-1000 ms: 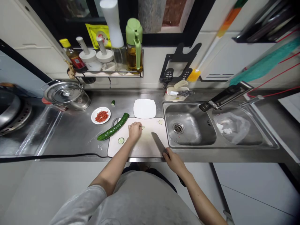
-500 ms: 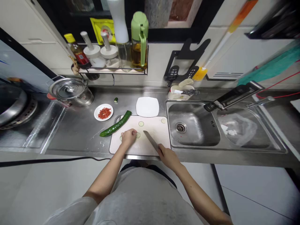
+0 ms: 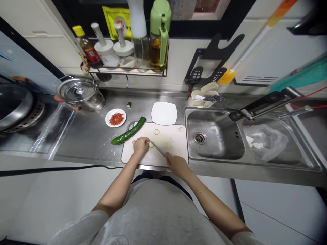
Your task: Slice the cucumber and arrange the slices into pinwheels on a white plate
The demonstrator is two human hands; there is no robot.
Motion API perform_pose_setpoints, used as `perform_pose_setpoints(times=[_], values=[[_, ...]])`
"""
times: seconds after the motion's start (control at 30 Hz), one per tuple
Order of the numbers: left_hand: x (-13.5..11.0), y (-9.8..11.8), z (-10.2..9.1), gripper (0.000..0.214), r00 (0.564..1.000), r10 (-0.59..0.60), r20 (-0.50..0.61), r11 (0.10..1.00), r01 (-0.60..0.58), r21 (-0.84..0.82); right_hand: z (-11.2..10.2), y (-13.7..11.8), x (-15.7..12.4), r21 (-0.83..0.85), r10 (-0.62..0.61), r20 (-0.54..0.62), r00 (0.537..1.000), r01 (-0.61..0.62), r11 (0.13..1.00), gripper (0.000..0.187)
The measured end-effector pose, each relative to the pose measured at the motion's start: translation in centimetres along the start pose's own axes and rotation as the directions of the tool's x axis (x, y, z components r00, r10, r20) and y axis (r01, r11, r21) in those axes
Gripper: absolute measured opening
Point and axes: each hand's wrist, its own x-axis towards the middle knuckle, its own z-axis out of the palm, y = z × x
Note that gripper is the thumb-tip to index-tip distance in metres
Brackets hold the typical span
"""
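Observation:
On the white cutting board (image 3: 168, 154), my left hand (image 3: 140, 147) has its fingers curled and its fingertips pressed at the left edge of a cucumber slice (image 3: 151, 145). My right hand (image 3: 176, 164) grips the handle of a knife (image 3: 159, 150), whose tip lies over that same slice. Two more slices rest on the board: one cucumber slice (image 3: 156, 132) above the hands and another (image 3: 181, 129) in the upper right corner. A long green cucumber (image 3: 128, 132) lies across the board's left edge. Whatever is under my left palm is mostly hidden.
Behind the board sits a white square plate (image 3: 164, 113). A small dish (image 3: 124, 123) of red pieces and a cucumber end (image 3: 129, 104) lie left. The double sink (image 3: 214, 158) adjoins on the right, a steel pot (image 3: 98, 102) stands far left, and a bottle rack (image 3: 143, 72) hangs above.
The knife has moved left, bringing its tip from beside the slice to over it. My left fingers stay by the slice. The whole view has shifted slightly.

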Motion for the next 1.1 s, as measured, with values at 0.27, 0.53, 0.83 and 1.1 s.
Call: perform_pose_setpoints(times=[0.27,0.53,0.83,1.1], values=[[0.04,-0.12,0.13,0.029,1.000,0.015,-0.010,1.000,-0.015,-0.020,-0.03,-0.15,0.30,-0.004,-0.004,0.011,1.000,0.004,1.000,0.028],[0.07,-0.20,0.17,0.030,1.000,0.018,-0.017,1.000,-0.018,-0.022,-0.26,-0.31,0.37,-0.018,-0.013,0.017,1.000,0.013,1.000,0.028],[0.07,-0.25,0.15,0.030,1.000,0.022,-0.011,0.999,-0.022,-0.024,-0.17,-0.35,0.36,-0.030,-0.009,0.017,1.000,0.010,1.000,0.028],[0.00,0.03,-0.24,0.030,1.000,0.015,0.007,1.000,-0.015,-0.022,-0.07,-0.73,0.83,-0.082,-0.002,0.059,0.998,0.007,0.997,0.027]])
